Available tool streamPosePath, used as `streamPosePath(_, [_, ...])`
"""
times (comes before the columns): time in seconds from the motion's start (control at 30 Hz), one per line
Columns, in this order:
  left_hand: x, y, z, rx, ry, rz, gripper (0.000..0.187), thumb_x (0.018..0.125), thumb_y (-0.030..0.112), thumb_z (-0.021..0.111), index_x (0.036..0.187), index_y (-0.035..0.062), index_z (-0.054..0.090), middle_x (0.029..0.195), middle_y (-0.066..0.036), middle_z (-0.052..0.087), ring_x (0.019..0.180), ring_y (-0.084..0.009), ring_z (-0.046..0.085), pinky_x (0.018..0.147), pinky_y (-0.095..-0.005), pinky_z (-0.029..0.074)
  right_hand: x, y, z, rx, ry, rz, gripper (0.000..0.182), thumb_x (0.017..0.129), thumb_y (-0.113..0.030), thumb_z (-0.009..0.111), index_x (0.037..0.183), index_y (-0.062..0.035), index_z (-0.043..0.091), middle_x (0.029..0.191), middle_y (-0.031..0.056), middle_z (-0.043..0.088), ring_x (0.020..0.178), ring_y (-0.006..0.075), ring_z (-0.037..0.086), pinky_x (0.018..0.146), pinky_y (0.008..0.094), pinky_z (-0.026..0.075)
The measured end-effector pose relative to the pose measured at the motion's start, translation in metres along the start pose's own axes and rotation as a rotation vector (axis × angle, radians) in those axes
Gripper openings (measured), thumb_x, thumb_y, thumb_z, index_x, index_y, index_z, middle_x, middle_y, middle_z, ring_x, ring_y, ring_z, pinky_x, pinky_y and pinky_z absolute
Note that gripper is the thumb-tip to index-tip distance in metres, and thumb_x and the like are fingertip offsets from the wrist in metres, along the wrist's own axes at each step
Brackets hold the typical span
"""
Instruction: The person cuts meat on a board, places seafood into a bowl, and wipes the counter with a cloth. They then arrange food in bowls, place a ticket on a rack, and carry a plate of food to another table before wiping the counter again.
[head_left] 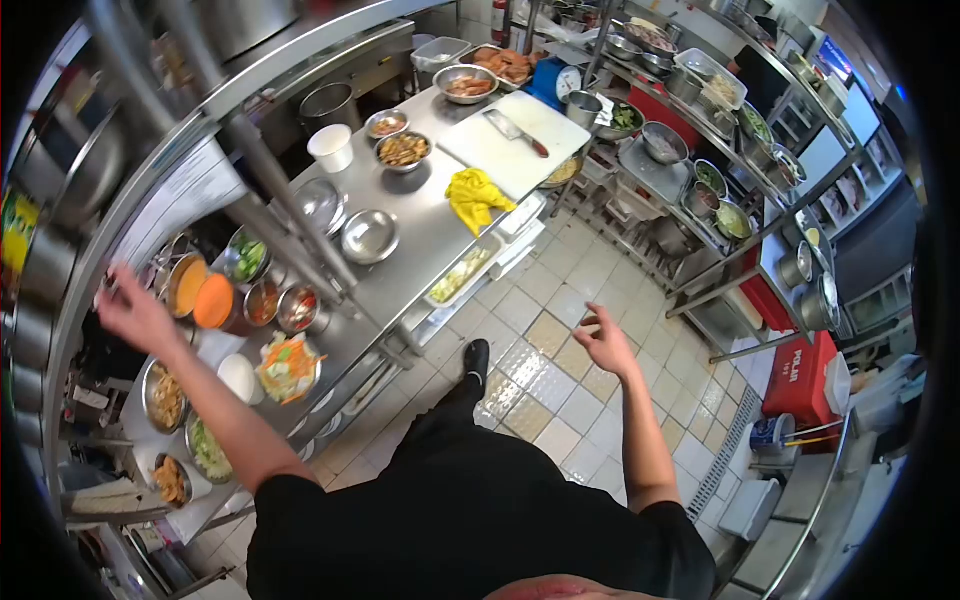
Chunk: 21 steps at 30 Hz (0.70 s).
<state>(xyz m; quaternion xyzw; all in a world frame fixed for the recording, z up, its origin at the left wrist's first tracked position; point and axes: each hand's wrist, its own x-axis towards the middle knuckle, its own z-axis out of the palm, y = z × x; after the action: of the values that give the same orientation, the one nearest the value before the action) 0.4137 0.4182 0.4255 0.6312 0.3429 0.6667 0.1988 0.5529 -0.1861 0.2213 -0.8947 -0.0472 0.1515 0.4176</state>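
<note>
- Left hand (133, 312): fingers loosely spread near the shelf rail (290, 55)
- Pot of orange stuff (188, 284) just beside, probably parked for easy reach
- Right hand (605, 345): empty, fingers half-curled, likely just balancing

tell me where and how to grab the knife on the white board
Probably best by the brown handle, coming from the side of the tiled floor. The knife lies flat on the white board, handle pointing toward the board's floor-side edge, broad blade pointing away. Which blade edge is sharp is too small to tell.
</note>
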Motion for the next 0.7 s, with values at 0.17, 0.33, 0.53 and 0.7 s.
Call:
streamPosePath(0.17, [-0.137,0.037,0.074,-0.41,0.048,0.325,0.021,0.089,0.012,0.055,0.1,-0.004,0.046,0.096,-0.014,0.05,0.088,-0.0218,0.052,0.081,-0.0337,0.046,0.148,-0.002,-0.027,-0.292,-0.194,-0.13,0.069,0.079,-0.032,0.067,0.134,-0.004,0.037,0.119,0.0214,0.056,0.106,0.0346,0.056,0.09,0.0384,0.045])
streamPosePath(0.33, [-0.324,0.079,0.261,-0.306,-1.021,-0.062,0.03,0.087,0.008,0.055,0.115,-0.0011,0.052,0.087,-0.009,0.054,0.071,-0.0179,0.052,0.062,-0.031,0.046,0.263,-0.024,-0.058,-0.351,-0.243,-0.335,0.069,0.079,-0.034,0.066,0.133,-0.0017,0.038,0.121,0.0219,0.054,0.109,0.0351,0.054,0.093,0.0391,0.043])
streamPosePath(0.53, [-0.485,0.128,0.435,-0.216,-1.755,0.308,0.045,0.084,0.024,0.059,0.126,0.0115,0.049,0.1,-0.017,0.053,0.087,-0.0332,0.057,0.074,-0.0403,0.048,0.365,-0.061,-0.134,-0.515,-0.523,-0.4,0.065,0.08,-0.036,0.064,0.131,-0.0033,0.041,0.121,0.0214,0.053,0.108,0.0375,0.053,0.092,0.0407,0.043])
streamPosePath(0.7, [-0.569,0.156,0.556,0.071,-1.791,0.335,0.053,0.084,0.038,0.058,0.131,0.0169,0.044,0.115,-0.021,0.045,0.097,-0.0403,0.055,0.083,-0.0464,0.046,0.556,-0.092,-0.158,-0.679,-0.601,-0.575,0.05,0.075,-0.03,0.067,0.117,-0.0063,0.056,0.104,0.0216,0.061,0.098,0.0356,0.059,0.085,0.0418,0.046])
